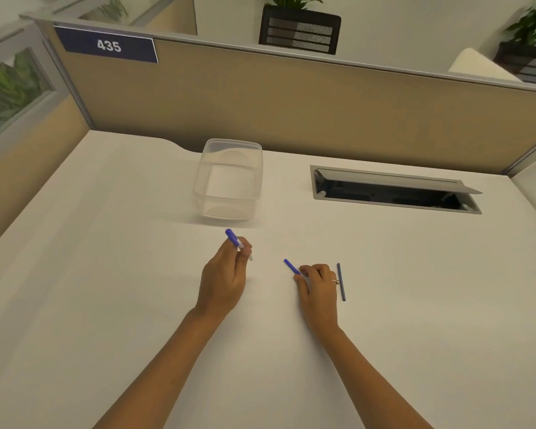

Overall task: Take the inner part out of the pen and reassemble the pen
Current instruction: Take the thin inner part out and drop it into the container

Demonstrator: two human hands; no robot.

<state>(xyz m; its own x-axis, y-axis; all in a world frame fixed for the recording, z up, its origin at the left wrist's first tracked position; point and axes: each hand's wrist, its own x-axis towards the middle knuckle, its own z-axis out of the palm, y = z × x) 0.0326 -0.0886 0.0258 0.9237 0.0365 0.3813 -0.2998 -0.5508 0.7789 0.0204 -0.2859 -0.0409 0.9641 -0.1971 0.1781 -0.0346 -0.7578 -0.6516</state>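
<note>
My left hand (226, 274) is closed around the pen body (234, 239), a clear barrel with a blue end that sticks up and away from my fingers. My right hand (317, 286) rests on the white desk, its thumb and forefinger pinching the near end of a short blue pen piece (291, 266) that lies slanted on the surface. Just right of that hand a thin dark blue inner tube (341, 281) lies flat on the desk, apart from my fingers.
An upright clear plastic container (229, 181) stands behind my hands. A cable hatch with a raised grey lid (393, 190) is set into the desk at the back right. A beige partition (291, 103) closes off the far edge.
</note>
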